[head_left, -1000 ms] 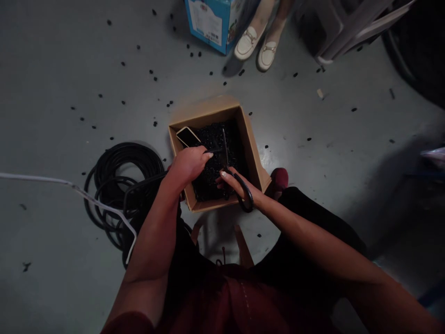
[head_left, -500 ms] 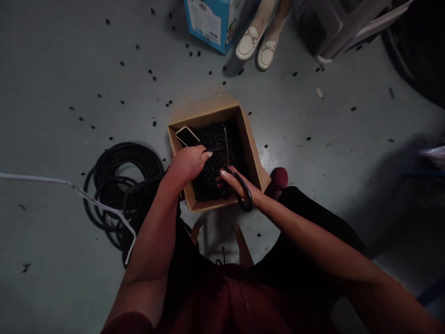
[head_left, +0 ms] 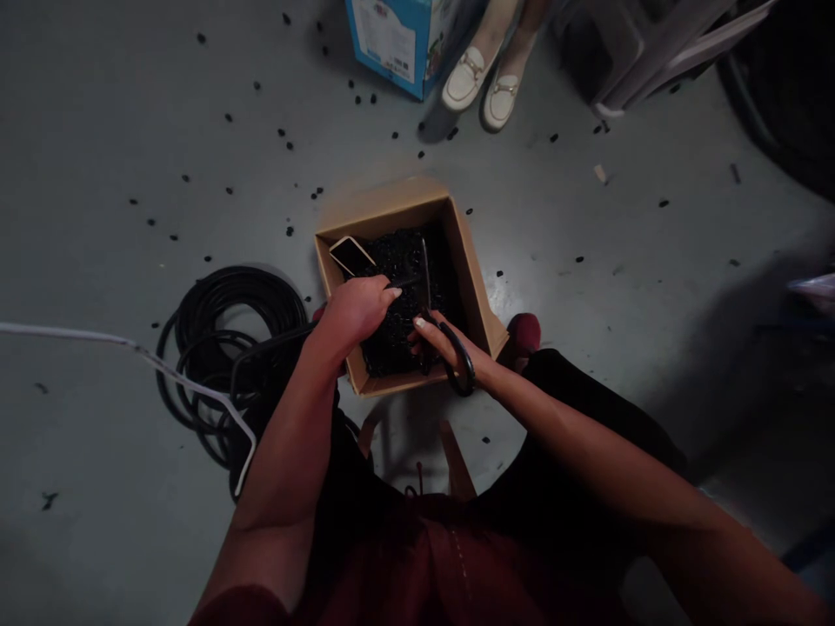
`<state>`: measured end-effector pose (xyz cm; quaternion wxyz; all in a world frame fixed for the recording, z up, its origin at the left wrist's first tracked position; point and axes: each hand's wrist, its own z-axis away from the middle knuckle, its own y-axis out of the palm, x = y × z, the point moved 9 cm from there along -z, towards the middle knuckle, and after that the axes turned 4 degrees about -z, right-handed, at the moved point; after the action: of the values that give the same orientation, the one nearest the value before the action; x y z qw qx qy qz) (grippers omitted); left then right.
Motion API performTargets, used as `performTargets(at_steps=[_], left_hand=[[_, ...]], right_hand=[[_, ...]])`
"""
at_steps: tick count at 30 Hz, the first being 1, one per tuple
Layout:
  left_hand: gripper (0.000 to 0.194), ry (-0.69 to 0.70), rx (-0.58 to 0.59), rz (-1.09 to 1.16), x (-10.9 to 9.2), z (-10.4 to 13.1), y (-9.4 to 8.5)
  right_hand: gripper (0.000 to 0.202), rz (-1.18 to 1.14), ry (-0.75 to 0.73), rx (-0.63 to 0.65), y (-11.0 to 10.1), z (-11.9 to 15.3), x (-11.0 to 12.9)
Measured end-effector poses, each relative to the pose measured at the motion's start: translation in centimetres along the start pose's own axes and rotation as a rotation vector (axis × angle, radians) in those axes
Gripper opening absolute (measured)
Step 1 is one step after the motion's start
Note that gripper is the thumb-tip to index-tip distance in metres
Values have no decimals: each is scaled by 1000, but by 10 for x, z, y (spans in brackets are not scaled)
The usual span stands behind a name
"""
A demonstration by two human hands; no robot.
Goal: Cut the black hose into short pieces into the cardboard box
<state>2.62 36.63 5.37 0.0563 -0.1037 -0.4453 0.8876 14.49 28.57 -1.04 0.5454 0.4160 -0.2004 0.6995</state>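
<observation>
My left hand (head_left: 360, 309) is closed around a black cable (head_left: 283, 337), whose free end points out past my thumb toward the scissors. My right hand (head_left: 438, 337) grips a pair of scissors (head_left: 460, 352) by its black handles, one blade upright over the box. Both hands are above an open cardboard box (head_left: 476, 269) filled with small, shiny black pieces (head_left: 391, 335). Inside the box's upper left corner leans a phone-like dark rectangle with a pale rim (head_left: 352, 256). How far apart the blades stand is hard to make out.
A coil of black cable (head_left: 196, 300) lies on the floor at left, with a white cord (head_left: 163, 369) crossing it. Small black bits are scattered about. A blue box (head_left: 391, 69), a person's white shoes (head_left: 464, 80) and a plastic stool (head_left: 626, 61) stand at the top.
My left hand has shifted very slightly right and down with the cable. My right hand and the scissors stay almost in place.
</observation>
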Motion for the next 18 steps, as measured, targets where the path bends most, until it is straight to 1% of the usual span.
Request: performTargets(at_steps=[8, 11, 18], left_hand=[[41, -13, -12, -13, 4, -2, 5], [41, -7, -21, -7, 4, -3, 7], [41, -13, -33, -6, 6, -2, 7]], right_hand=[[45, -30, 48, -22, -2, -3, -5], [40, -44, 57, -29, -2, -2, -6], [25, 26, 58, -61, -6, 0, -3]])
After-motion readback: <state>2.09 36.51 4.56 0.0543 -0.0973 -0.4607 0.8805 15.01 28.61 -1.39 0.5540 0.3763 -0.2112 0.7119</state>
